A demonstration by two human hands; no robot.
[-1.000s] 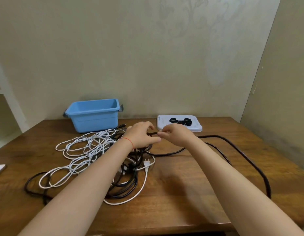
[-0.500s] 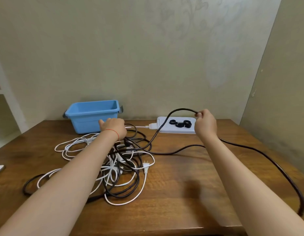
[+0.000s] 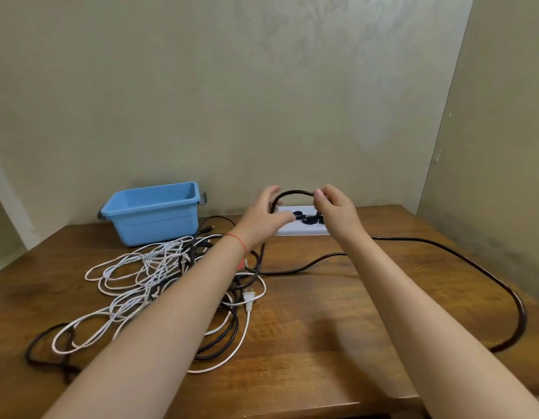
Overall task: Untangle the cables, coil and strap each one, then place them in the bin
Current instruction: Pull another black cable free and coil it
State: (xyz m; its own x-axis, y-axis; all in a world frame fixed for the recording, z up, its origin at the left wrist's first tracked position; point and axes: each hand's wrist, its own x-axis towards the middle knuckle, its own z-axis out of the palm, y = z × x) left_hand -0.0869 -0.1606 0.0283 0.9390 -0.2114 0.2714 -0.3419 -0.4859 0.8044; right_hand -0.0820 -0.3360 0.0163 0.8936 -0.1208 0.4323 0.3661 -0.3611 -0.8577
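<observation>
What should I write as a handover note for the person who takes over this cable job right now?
Right hand pinches the thick black cable, raised in an arch over the white tray of black straps.
Left hand is open, fingers at the arch's other end.
The cable's free length loops along the table's right side.
White cables and thinner black ones are still tangled at left.
The blue bin at the back left shows no cable inside.
Done: one cable partly pulled free.
Left: coil, strap and bin every cable.

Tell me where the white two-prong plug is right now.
In the head view, the white plug lies on the table, at the right edge of the cable tangle, just right of the left forearm and well short of the blue bin.
</observation>
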